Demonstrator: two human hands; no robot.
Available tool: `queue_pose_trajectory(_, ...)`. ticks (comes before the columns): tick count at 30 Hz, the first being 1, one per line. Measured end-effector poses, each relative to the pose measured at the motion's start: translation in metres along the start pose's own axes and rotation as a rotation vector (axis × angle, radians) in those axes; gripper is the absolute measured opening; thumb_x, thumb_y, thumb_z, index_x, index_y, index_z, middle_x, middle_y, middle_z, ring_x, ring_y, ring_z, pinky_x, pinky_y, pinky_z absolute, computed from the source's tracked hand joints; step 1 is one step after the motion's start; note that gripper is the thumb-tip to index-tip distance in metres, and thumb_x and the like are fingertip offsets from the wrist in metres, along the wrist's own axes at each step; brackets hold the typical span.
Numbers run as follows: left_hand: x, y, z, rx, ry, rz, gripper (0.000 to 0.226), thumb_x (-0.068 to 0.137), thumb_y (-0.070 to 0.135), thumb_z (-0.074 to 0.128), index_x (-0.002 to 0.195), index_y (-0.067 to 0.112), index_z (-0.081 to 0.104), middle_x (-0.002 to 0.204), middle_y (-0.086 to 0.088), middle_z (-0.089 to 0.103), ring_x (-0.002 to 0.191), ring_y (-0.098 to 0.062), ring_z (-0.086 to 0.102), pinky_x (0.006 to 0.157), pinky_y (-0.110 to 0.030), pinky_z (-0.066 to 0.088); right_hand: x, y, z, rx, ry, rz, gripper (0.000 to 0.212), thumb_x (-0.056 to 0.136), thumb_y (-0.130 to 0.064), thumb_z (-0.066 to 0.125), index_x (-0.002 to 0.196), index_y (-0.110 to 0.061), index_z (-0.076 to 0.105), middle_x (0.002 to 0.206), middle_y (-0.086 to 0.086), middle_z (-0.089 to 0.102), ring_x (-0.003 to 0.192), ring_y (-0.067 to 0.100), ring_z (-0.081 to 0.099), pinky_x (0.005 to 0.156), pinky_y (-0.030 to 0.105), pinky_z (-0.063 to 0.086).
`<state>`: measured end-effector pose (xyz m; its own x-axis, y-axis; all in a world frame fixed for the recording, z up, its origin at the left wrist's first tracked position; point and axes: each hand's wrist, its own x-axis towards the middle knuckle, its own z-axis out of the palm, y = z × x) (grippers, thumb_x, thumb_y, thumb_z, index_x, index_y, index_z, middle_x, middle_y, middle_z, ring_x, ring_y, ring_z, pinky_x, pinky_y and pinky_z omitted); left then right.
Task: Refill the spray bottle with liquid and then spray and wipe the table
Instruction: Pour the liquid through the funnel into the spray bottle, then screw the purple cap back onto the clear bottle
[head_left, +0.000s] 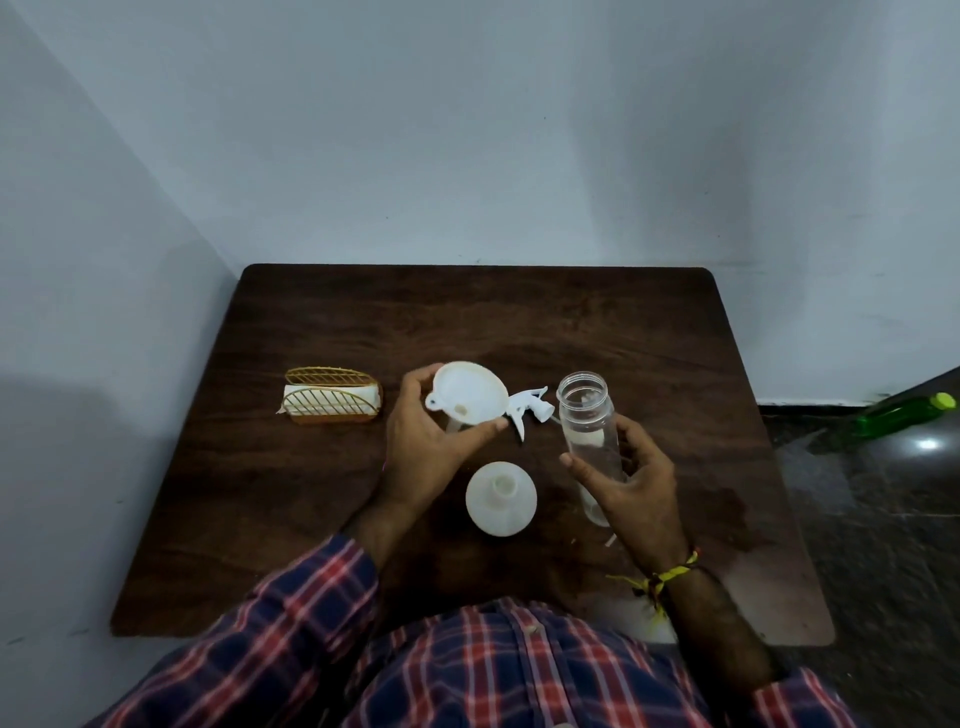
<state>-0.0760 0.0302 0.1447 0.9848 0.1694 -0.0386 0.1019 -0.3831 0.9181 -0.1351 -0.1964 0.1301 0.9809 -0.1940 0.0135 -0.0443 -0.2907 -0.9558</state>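
Refill prep. My left hand (431, 436) pinches the funnel (467, 392) by its rim, w/ my right hand (631, 478) wrapped round the open bottle (589, 431), tilted above the table (363, 322). Sprayer (530, 405) lies behind. Next, I'd say: funnel spout into bottle neck, bottle upright.

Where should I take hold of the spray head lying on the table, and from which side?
Take the spray head by its round collar, the end pointing toward the clear bottle, coming down from above. It lies flat on the table with the trigger sticking toward you, and the funnel in the left hand covers its other end, so the collar is probably the easiest grip.
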Motion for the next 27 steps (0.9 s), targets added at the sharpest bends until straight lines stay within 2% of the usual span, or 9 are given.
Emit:
queue_pose_trajectory(3,0.030,0.001,0.006,0.040,-0.013,0.001,0.088,0.049,0.048,0.092,0.123,0.032,0.046,0.122,0.009,0.058,0.114,-0.010,0.056,0.090,-0.039,0.056,0.007,-0.003,0.003,-0.001,-0.001,0.015,0.053,0.075,-0.019,0.087,0.122,-0.019,0.064,0.119,-0.003,0.070,0.110,0.018,0.067,0.093,0.050,0.056)
queue_pose_trajectory(7,0.068,-0.002,0.017,0.152,-0.046,0.016,0.086,0.055,0.047,0.091,0.126,0.023,0.049,0.124,0.002,0.058,0.111,-0.012,0.055,0.090,-0.032,0.054,0.022,-0.008,0.009,-0.006,0.010,0.037,0.053,0.074,-0.024,0.088,0.121,-0.021,0.065,0.119,-0.001,0.070,0.110,0.020,0.068,0.092,0.051,0.057)
queue_pose_trajectory(11,0.113,-0.016,0.024,0.281,-0.075,-0.017,0.089,0.054,0.052,0.089,0.128,0.018,0.054,0.124,-0.003,0.059,0.112,-0.019,0.057,0.091,-0.041,0.055,0.040,-0.012,0.013,0.006,0.019,0.051,0.054,0.073,-0.031,0.087,0.121,-0.021,0.065,0.119,-0.001,0.070,0.111,0.019,0.068,0.093,0.049,0.057)
queue_pose_trajectory(13,0.140,-0.021,0.022,0.361,-0.093,-0.048,0.086,0.055,0.050,0.089,0.128,0.017,0.055,0.125,-0.005,0.061,0.114,-0.022,0.057,0.093,-0.041,0.054,0.049,-0.015,0.018,0.009,0.011,0.058,0.052,0.075,-0.025,0.088,0.121,-0.020,0.065,0.119,-0.001,0.070,0.111,0.018,0.068,0.094,0.046,0.057)
queue_pose_trajectory(16,0.181,-0.021,0.018,0.541,-0.131,-0.062,0.078,0.058,0.047,0.089,0.122,0.017,0.057,0.122,-0.005,0.061,0.111,-0.023,0.058,0.088,-0.038,0.052,0.063,-0.018,0.026,0.019,-0.008,0.082,0.051,0.075,-0.015,0.087,0.121,-0.017,0.065,0.118,-0.001,0.071,0.110,0.014,0.068,0.093,0.044,0.057)
queue_pose_trajectory(21,0.246,-0.016,0.022,0.977,-0.273,0.077,0.073,0.066,0.040,0.086,0.123,0.011,0.052,0.124,-0.012,0.056,0.112,-0.027,0.055,0.090,-0.038,0.048,0.090,-0.025,0.046,0.017,-0.068,0.115,0.050,0.075,-0.026,0.087,0.120,-0.022,0.065,0.116,-0.003,0.071,0.108,0.016,0.069,0.092,0.046,0.057)
queue_pose_trajectory(24,0.276,-0.016,0.033,1.136,-0.345,0.139,0.056,0.079,0.030,0.077,0.124,0.007,0.053,0.126,-0.015,0.055,0.115,-0.031,0.053,0.092,-0.040,0.045,0.100,-0.029,0.054,0.051,-0.088,0.132,0.049,0.075,-0.019,0.086,0.119,-0.019,0.066,0.113,-0.002,0.073,0.104,0.014,0.070,0.089,0.038,0.059)
queue_pose_trajectory(27,0.297,-0.025,0.049,1.198,-0.379,0.151,0.040,0.092,0.027,0.062,0.123,0.003,0.056,0.126,-0.018,0.056,0.116,-0.033,0.052,0.091,-0.040,0.044,0.108,-0.024,0.055,0.064,-0.093,0.156,0.048,0.074,-0.014,0.086,0.118,-0.019,0.067,0.113,-0.002,0.073,0.105,0.013,0.070,0.089,0.036,0.058)
